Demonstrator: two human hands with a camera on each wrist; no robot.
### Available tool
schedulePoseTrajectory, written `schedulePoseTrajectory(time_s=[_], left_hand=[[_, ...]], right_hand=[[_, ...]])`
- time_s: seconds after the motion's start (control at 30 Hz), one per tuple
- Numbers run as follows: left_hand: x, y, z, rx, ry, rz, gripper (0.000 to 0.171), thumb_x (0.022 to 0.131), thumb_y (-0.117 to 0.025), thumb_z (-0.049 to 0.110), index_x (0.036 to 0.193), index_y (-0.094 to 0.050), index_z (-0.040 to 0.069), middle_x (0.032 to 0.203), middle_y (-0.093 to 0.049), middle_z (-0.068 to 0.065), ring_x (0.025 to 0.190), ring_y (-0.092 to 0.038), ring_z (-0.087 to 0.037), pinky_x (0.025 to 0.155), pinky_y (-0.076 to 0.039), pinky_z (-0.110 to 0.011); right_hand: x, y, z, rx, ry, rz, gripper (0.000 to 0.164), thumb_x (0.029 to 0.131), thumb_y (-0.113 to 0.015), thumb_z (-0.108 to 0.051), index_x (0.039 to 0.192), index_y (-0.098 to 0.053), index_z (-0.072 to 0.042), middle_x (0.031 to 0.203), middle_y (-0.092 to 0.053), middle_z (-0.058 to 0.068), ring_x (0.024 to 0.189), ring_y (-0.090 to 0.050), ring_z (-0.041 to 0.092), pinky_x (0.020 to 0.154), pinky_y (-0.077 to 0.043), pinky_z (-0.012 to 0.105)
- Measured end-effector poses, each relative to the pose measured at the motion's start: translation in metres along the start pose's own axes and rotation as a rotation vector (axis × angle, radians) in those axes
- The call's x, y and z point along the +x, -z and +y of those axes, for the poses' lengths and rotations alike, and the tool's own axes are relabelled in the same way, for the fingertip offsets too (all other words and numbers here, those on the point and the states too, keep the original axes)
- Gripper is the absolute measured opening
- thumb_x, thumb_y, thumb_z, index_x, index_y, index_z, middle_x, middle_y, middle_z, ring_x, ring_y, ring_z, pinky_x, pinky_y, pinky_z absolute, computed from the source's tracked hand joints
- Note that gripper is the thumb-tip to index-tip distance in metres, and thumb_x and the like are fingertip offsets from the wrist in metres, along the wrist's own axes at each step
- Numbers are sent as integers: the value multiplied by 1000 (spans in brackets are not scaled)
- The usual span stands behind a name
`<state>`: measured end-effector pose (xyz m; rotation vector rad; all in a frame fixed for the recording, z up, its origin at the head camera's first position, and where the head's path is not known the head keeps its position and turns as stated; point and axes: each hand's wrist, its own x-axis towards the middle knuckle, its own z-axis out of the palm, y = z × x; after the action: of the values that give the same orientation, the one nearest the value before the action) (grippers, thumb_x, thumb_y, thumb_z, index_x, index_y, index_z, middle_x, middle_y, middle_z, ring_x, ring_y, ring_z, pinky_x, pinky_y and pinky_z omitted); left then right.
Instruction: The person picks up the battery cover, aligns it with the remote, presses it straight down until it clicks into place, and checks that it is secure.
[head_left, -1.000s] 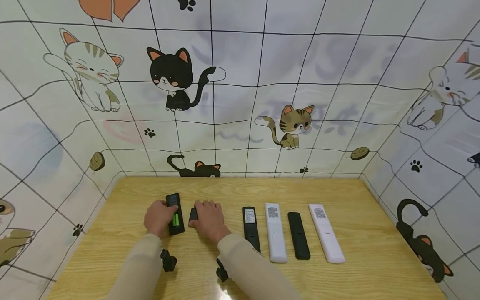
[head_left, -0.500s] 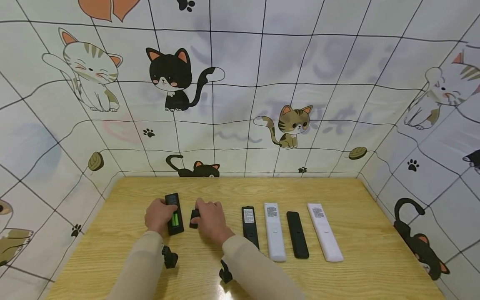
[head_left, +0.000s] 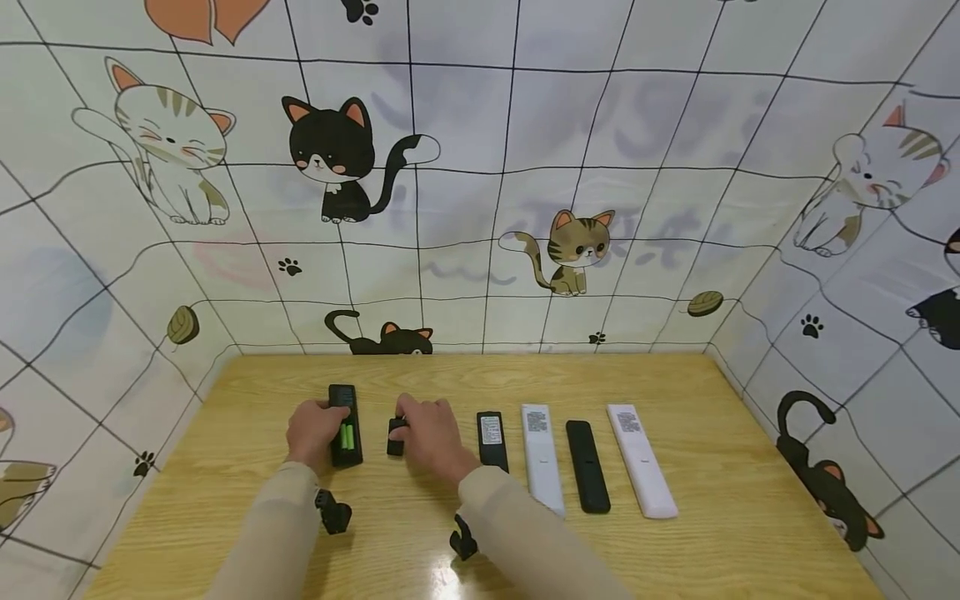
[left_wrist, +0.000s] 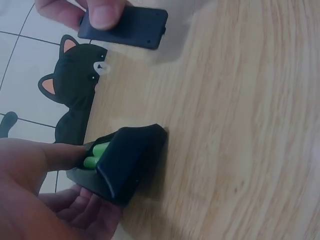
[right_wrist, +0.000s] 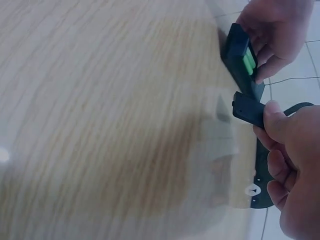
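My left hand (head_left: 311,435) grips a black remote control (head_left: 345,456) by its sides, thumb over its face. The remote's battery compartment is uncovered, and two green batteries (left_wrist: 95,156) lie side by side in it. To the right of it, my right hand (head_left: 435,437) pinches a small black battery cover (right_wrist: 247,109) between thumb and fingers. In the left wrist view the cover (left_wrist: 142,31) is held apart from the remote, with a small tab on its end.
Right of my hands, a row lies on the wooden table (head_left: 720,550): a black remote (head_left: 492,442) with a white label, a white remote (head_left: 542,458), a plain black one (head_left: 588,467) and another white one (head_left: 642,462). Cat-print cloth walls (head_left: 465,200) stand around the table.
The right hand and battery cover have moved slightly right, away from the held remote, and the fingers have drawn closer together on the cover. The left hand keeps its hold; the head view has shifted slightly.
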<state>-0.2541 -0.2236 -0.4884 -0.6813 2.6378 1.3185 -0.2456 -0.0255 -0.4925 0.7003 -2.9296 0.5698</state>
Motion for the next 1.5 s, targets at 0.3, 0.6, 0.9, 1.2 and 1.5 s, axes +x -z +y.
schedulePoseTrajectory(time_s=[0.3,0.6,0.9,1.2,1.5], left_hand=[[0,-10,12,-127,-92,-111,58,99,-53,28,145,-39,-4,140,-47,-28,124,-51,-40,101,-44,-51],[-13,-33,29,-299,-166,-197,54,100,-55,25,145,-40,-1,134,-51,-22,114,-57,-30,86,-52,-36],[-32,-60,41,-369,-218,-264,49,97,-60,21,139,-47,0,123,-55,-18,104,-59,-24,78,-52,-31],[-48,-84,43,-387,-233,-315,44,96,-62,21,134,-52,1,117,-58,-16,98,-60,-22,78,-53,-33],[-56,-98,39,-416,-266,-333,40,96,-61,19,129,-54,-2,110,-58,-14,91,-59,-19,74,-52,-31]], right_hand=[[-6,24,10,-13,-1,0,22,90,-65,-40,98,-56,-21,71,-62,-10,64,-53,6,84,-41,34],[-22,51,33,10,4,59,22,87,-69,-37,97,-58,-21,79,-70,-6,69,-60,9,83,-43,37],[-47,66,58,33,26,73,21,89,-67,-35,98,-59,-19,77,-69,-5,66,-59,9,86,-45,41],[-69,76,74,57,2,117,22,85,-72,-34,97,-61,-19,80,-69,-5,64,-57,10,81,-47,38],[-80,78,79,81,-54,69,25,86,-72,-35,102,-63,-18,83,-69,-4,68,-59,7,77,-50,35]])
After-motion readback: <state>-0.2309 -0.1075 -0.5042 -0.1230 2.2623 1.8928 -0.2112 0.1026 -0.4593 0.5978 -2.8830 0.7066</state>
